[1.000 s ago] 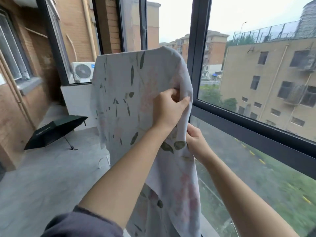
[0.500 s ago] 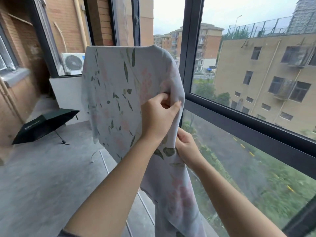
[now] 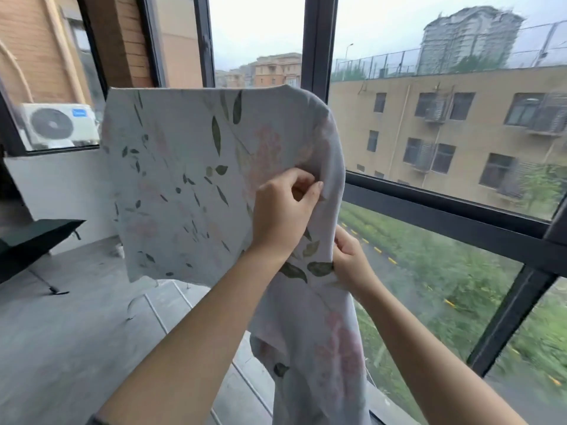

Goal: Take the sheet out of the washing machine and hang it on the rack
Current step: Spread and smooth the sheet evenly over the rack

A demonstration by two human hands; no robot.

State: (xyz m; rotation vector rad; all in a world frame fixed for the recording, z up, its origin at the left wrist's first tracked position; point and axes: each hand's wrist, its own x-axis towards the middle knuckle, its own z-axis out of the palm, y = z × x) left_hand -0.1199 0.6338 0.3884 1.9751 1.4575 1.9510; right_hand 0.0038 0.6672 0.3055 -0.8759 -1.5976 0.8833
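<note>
pale leaf-print sheet (image 3: 190,167) pinched by left hand (image 3: 283,216); right hand (image 3: 349,262) grips lower

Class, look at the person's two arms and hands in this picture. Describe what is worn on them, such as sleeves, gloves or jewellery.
Both forearms are bare. The left hand and right hand wear no gloves, and no rings, watch or bracelets show. The only clothing visible is a sliver of dark grey sleeve, pushed up the left arm, at the bottom edge. No right sleeve is in view.

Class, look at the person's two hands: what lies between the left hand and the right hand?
In the head view, a leaf-printed fold of the sheet lies between the left hand and right hand.
</note>
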